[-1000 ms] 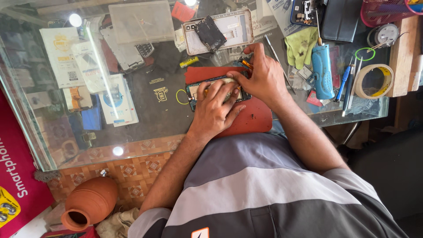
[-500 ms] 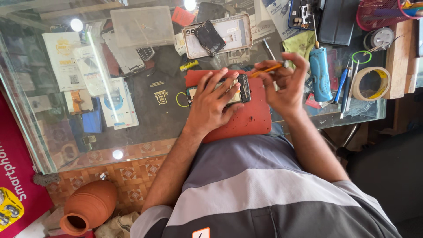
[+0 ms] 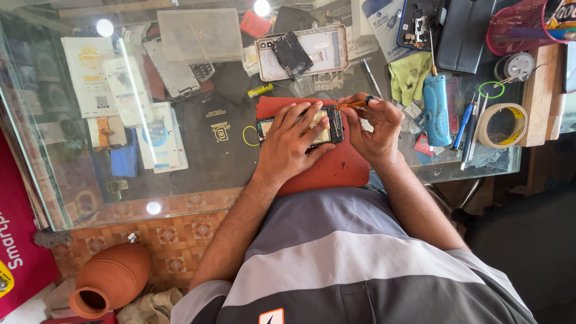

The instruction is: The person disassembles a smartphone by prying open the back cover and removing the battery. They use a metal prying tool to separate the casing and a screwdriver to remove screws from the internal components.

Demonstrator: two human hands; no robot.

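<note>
An opened phone lies on a red work mat on the glass counter. My left hand rests flat on it, fingers spread over its middle, pinning it down. My right hand pinches a thin orange-handled screwdriver, its tip at the phone's upper right corner. Most of the phone's inside is hidden under my left fingers.
Behind the mat lies another stripped phone frame with a dark board on it. A blue tool, a tape roll, pens and a yellow-green cloth crowd the right. A clear plastic box sits at the back. A clay pot stands on the floor.
My right hand picked up the orange screwdriver from right of the mat and brought its tip to the phone's corner. My left hand stayed on the phone.
</note>
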